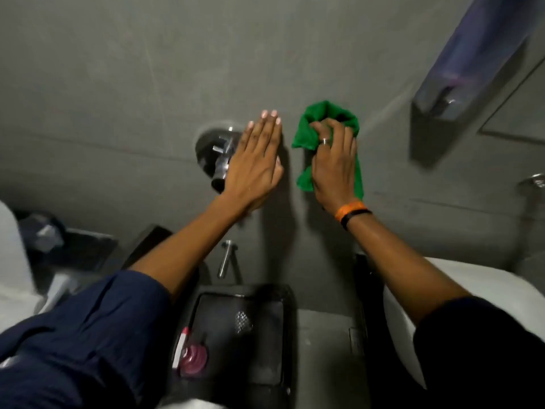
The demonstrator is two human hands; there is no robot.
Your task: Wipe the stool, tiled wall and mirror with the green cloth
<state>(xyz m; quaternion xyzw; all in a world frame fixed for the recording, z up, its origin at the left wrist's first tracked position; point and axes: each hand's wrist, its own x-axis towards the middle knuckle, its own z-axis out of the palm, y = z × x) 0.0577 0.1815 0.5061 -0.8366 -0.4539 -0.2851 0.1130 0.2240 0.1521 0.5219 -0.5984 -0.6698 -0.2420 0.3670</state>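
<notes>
Head view: bunched green microfibre cloth [330, 137] pressed on the grey tiled wall [147, 69], long axis running up-down, loose tail hanging toward the wrist. Right hand [333, 169] grip clamped on the cloth, fingers curled in. Left hand [255, 160] flat on the wall just left of it, fingers together, holding nothing. One cloth, two hands, one chrome round wall valve [213, 152] partly behind the left hand. Dim bathroom: black plastic stool [241, 335] near below, white basin [413, 290] at right, mirror edge [519, 119] far right.
</notes>
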